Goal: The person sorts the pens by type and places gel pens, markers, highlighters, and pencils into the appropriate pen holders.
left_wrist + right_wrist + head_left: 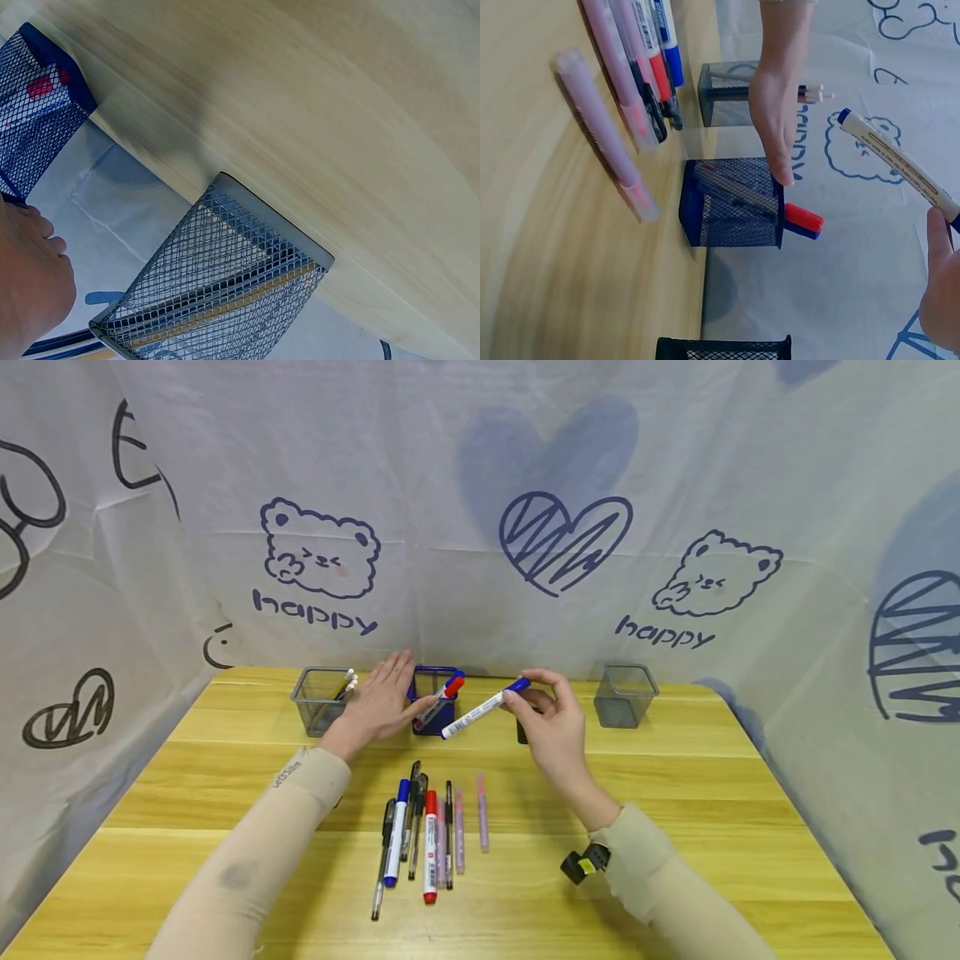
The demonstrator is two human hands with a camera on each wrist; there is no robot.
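My right hand (551, 722) pinches a white whiteboard marker (480, 712) by its blue-capped end, holding it slanted above the table. The marker's bare end points toward the blue mesh pen holder (731, 206). Inside that holder lean a red-capped marker (804, 218) and a blue-capped one. My left hand (378, 702) rests at the holder's left side, fingers straight and thumb across its rim. Closer to me lie a blue-capped marker (397, 835), a red-capped marker (431, 847), several black pens (382, 860) and pale pink pens (482, 814).
Left of the blue holder stands a grey mesh holder (217, 277) with pencils in it. Another grey mesh holder (626, 697) stands at the right. A black mesh holder (724, 349) is partly hidden behind my right hand. A printed cloth (450, 593) hangs behind the wooden table (675, 827).
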